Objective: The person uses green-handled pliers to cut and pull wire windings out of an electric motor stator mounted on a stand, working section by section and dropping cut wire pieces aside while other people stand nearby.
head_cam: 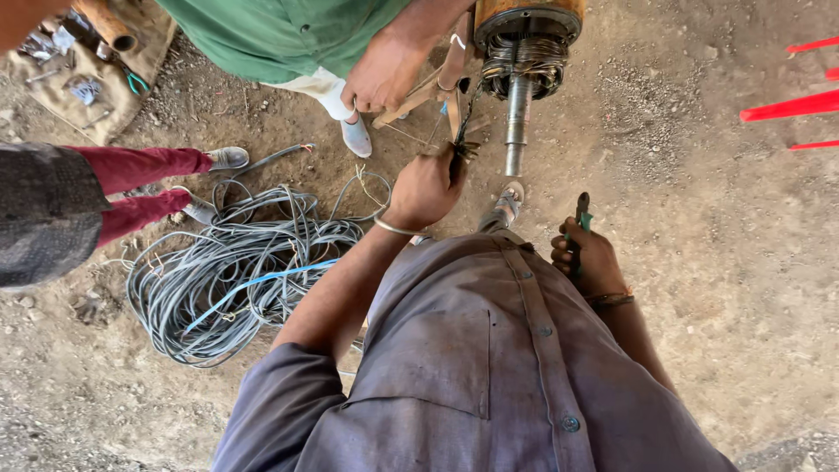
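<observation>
**Hands at the motor winding leads**

Nearest the camera, the person's grey button shirt [489, 367] filled the lower view. Just beyond it, the right hand [587, 259] was clenched around the green handles of a pair of pliers [580, 220], their dark nose pointing up toward the motor. The left hand [426, 188], a metal bangle at the wrist, was closed in a pinching grip on the dark wire leads [463, 131] hanging from the motor [527, 39], just left of its steel shaft [517, 122]. Those leads ran up to the coppery winding at the motor's open end.

The leads looked thin, stiff and springy, light in the hand but easily kinked or nicked; holding them close to their free ends, away from the winding, seemed safest. The motor body looked heavy and rusty.

Left of the motor, a co-worker's hand [384, 74] gripped a wooden stick [411, 100]. Well to the left of the motor, a large coil of grey cable [236, 271] with one blue strand lay on the dirt ground [725, 262], beside another person's red trousers [140, 188].
</observation>
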Motion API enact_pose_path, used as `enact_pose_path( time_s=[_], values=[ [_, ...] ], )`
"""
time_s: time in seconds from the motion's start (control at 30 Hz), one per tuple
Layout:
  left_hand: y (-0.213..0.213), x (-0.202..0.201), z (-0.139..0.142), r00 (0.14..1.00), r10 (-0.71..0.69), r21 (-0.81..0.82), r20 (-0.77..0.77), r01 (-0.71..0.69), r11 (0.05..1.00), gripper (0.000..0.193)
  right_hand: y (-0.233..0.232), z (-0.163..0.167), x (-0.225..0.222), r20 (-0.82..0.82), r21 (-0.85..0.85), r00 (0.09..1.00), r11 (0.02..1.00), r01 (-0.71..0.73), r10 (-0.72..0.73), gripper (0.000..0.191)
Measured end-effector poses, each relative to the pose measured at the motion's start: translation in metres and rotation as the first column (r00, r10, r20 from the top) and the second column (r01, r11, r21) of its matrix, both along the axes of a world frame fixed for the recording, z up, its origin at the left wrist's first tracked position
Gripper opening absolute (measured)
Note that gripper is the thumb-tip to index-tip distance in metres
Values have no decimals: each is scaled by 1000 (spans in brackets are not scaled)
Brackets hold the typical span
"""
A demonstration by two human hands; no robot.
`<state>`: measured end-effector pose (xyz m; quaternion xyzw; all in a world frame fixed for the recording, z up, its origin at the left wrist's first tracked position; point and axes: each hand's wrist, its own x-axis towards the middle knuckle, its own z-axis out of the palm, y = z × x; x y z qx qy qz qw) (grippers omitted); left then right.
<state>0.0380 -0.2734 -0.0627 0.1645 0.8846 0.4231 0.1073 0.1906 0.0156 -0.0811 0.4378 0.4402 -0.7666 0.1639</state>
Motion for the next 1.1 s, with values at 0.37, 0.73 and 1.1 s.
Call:
enact_pose_path(
  time_s=[0.37, 0.73, 1.1],
  values=[
    [-10, 11, 23, 906, -66, 487, 418, -162, 858, 48, -32, 73, -37, -273, 336, 931, 930, -145, 244, 26],
    [-22, -23, -37, 990, -125, 304, 64, 100, 947, 30, -31, 99, -60, -316, 757, 612, 582, -299, 725, 32],
    [-26, -9, -61, 988, 60, 102, -140, -46, 994, 23, -91, 163, -139, -75, 529, 553, 503, -683, 830, 29]
  ],
)
